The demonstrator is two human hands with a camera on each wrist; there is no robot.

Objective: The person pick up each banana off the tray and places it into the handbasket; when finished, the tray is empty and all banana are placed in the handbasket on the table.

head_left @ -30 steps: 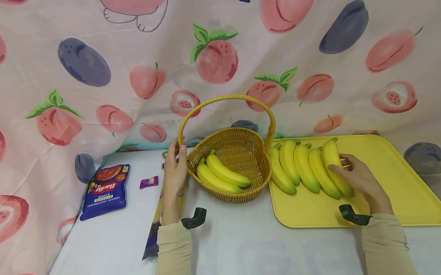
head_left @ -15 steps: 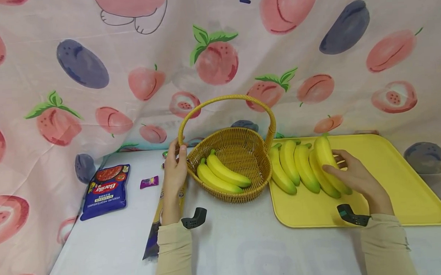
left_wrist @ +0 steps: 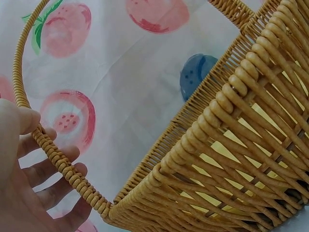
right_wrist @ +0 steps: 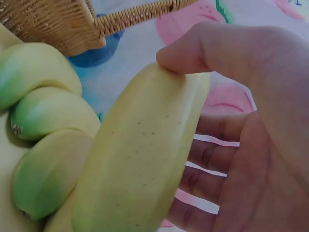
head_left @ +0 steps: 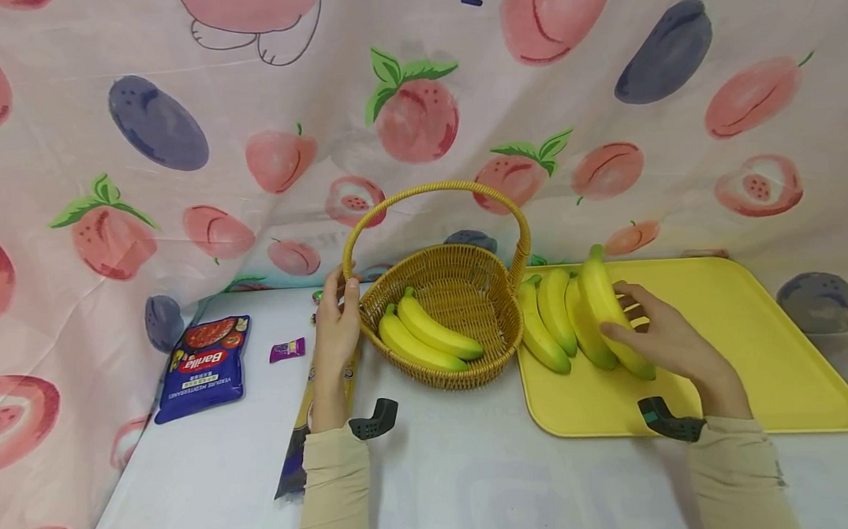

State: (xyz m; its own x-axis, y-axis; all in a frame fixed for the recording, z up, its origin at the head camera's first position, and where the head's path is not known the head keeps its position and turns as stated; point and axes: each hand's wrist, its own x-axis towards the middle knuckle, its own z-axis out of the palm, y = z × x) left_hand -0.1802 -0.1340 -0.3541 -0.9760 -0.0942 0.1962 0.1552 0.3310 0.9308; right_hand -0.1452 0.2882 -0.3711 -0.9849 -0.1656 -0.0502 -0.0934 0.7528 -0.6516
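A yellow banana (head_left: 597, 292) is raised over the tray, pinched between thumb and fingers of my right hand (head_left: 669, 340); its tip points up. In the right wrist view the thumb presses one side of the banana (right_wrist: 137, 150) and the fingers lie behind it. Several more bananas (head_left: 541, 334) lie side by side on the yellow tray (head_left: 746, 321), partly covered by the held one. My left hand (head_left: 336, 335) holds the wicker basket (head_left: 460, 283) by the left foot of its handle (left_wrist: 58, 162), thumb in front, fingers behind. Two bananas (head_left: 430, 339) rest inside the basket.
On the left of the white table (head_left: 462, 484) lie a blue Barilla pouch (head_left: 204, 369) and a small purple wrapped candy (head_left: 287, 349). A long dark-and-yellow package (head_left: 291, 467) runs beneath the left forearm. Fruit-print cloth (head_left: 245, 83) hangs behind everything.
My right hand has lifted the banana off the right end of the row and carried it leftward over the others. The left hand and basket have stayed in place.
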